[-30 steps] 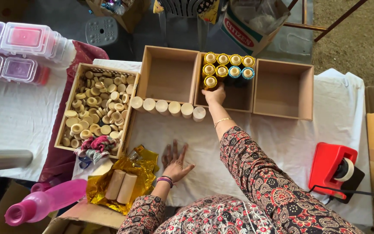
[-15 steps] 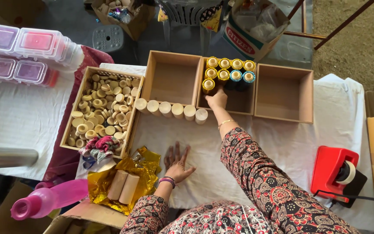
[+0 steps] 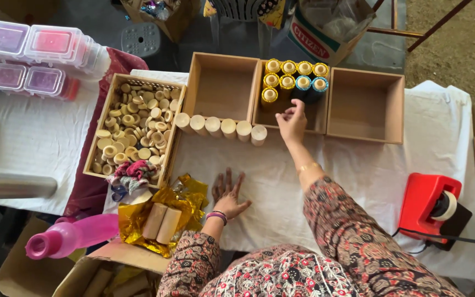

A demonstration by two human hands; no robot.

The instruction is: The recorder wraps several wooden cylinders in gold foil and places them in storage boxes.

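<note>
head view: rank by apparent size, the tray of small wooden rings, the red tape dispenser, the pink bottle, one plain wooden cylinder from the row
1. Tray of small wooden rings, clearly largest.
2. Pink bottle and red tape dispenser: look about alike; the bottle lies lower and partly hidden, so no ranking.
3. Plain wooden cylinder, smallest.

A white cloth (image 3: 39,143) covers the table; beyond it lie grey concrete floor (image 3: 100,27) and sandy ground (image 3: 457,44).
</note>
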